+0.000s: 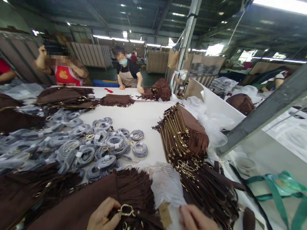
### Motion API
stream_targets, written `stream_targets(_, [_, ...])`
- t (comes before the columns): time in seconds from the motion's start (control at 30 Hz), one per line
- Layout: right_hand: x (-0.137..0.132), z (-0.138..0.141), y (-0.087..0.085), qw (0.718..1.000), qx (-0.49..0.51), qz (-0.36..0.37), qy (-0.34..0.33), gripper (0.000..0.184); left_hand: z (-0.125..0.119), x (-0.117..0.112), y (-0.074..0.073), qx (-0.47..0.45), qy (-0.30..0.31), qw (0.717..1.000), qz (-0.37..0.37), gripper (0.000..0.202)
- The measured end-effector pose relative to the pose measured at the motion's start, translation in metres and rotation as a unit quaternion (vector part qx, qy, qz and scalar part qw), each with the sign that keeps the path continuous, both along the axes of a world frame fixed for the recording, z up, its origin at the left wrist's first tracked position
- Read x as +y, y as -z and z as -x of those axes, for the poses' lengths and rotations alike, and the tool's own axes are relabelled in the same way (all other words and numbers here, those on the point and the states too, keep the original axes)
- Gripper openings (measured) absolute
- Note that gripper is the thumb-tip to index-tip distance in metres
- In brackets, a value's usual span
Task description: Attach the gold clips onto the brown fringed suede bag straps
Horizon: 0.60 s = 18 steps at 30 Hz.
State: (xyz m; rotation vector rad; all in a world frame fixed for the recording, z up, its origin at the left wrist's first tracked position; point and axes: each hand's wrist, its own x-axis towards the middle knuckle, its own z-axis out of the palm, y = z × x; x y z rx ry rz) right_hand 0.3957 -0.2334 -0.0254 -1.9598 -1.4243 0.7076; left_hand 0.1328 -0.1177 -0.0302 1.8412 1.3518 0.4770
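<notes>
At the bottom edge my left hand (103, 219) is closed on a brown fringed suede bag (105, 198), pinching it beside a gold metal clasp (127, 210). To the right, my right hand (198, 224) has its fingers curled on white wrapping paper (166, 187) beside a small kraft hang tag (165, 214). What that hand grips is partly out of view. A pile of brown straps with gold hooks (208, 186) lies just right of it.
Several coiled grey wrapped straps (103, 143) cover the white table (135, 117). A stack of fringed bags (184, 133) stands at the right, more brown bags (64, 96) at the far left. Two people work at the far end. A grey post (269, 107) slants at right, near green webbing (280, 193).
</notes>
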Motion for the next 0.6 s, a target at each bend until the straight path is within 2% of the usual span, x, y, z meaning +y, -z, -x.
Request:
stream_targets(0.03, [0.01, -0.014, -0.003, 0.996, -0.079, -0.016, 0.036, 0.029, 0.0, 0.001, 0.0, 0.01, 0.004, 1.0, 0.001, 0.022])
stream_targets(0.07, [0.022, -0.027, 0.0, 0.981, -0.18, 0.001, 0.074, 0.027, 0.001, 0.002, 0.001, 0.02, 0.008, 1.0, 0.002, 0.022])
stream_targets(0.1, [0.034, -0.038, 0.007, 0.952, -0.292, 0.052, 0.081, 0.024, 0.001, 0.002, 0.001, 0.029, 0.015, 0.999, 0.002, 0.02])
stream_targets(0.13, [0.044, -0.048, 0.017, 0.937, -0.326, 0.08, 0.092, 0.02, 0.001, 0.003, 0.0, 0.039, 0.027, 0.999, 0.003, 0.018])
stream_targets(0.23, [0.063, -0.063, 0.05, 0.916, -0.372, 0.116, 0.099, 0.023, -0.001, 0.002, -0.004, 0.076, 0.082, 0.994, -0.008, 0.026])
stream_targets(0.3, [0.065, -0.065, 0.065, 0.91, -0.386, 0.117, 0.095, 0.023, -0.004, 0.002, -0.01, 0.116, 0.117, 0.986, -0.019, 0.028])
stream_targets(0.37, [0.063, -0.067, 0.072, 0.909, -0.391, 0.114, 0.092, 0.02, -0.01, 0.002, -0.016, 0.157, 0.135, 0.978, -0.022, 0.021])
stream_targets(0.5, [0.058, -0.071, 0.077, 0.908, -0.396, 0.105, 0.089, 0.018, -0.022, 0.002, -0.024, 0.195, 0.131, 0.972, -0.006, 0.01])
stream_targets(0.57, [0.057, -0.073, 0.08, 0.906, -0.402, 0.097, 0.092, 0.02, -0.026, 0.004, -0.025, 0.168, 0.134, 0.977, -0.007, 0.012])
stream_targets(0.6, [0.056, -0.073, 0.082, 0.905, -0.405, 0.092, 0.093, 0.02, -0.026, 0.006, -0.025, 0.126, 0.129, 0.984, 0.004, 0.011])
